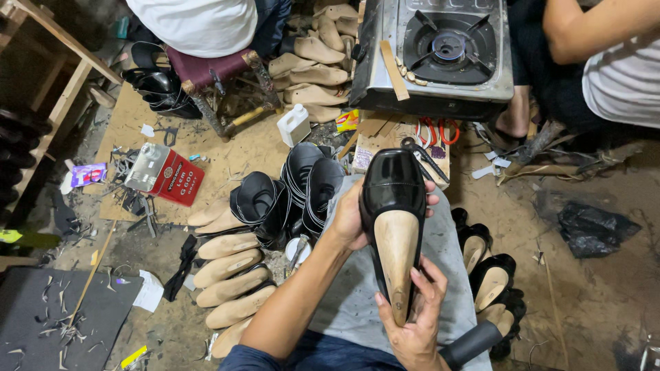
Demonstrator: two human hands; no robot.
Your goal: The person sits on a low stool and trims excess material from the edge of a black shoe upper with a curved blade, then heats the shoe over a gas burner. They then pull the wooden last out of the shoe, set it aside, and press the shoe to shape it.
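Observation:
A glossy black shoe upper [393,184] is pulled over a pale wooden shoe last [397,257], held above a grey cloth [357,288] on my lap. My left hand [352,218] grips the toe end from the left side, fingers wrapping behind it. My right hand [416,321] cups the heel end of the last from below, thumb on its right edge. Both hands hold the same shoe, toe pointing away from me.
Several bare wooden lasts [227,275] and black uppers [289,192] lie to the left. More lasted black shoes [489,275] sit to the right. A gas stove [440,51] stands ahead, a red tin [165,175] on cardboard left. Two other people sit at the top.

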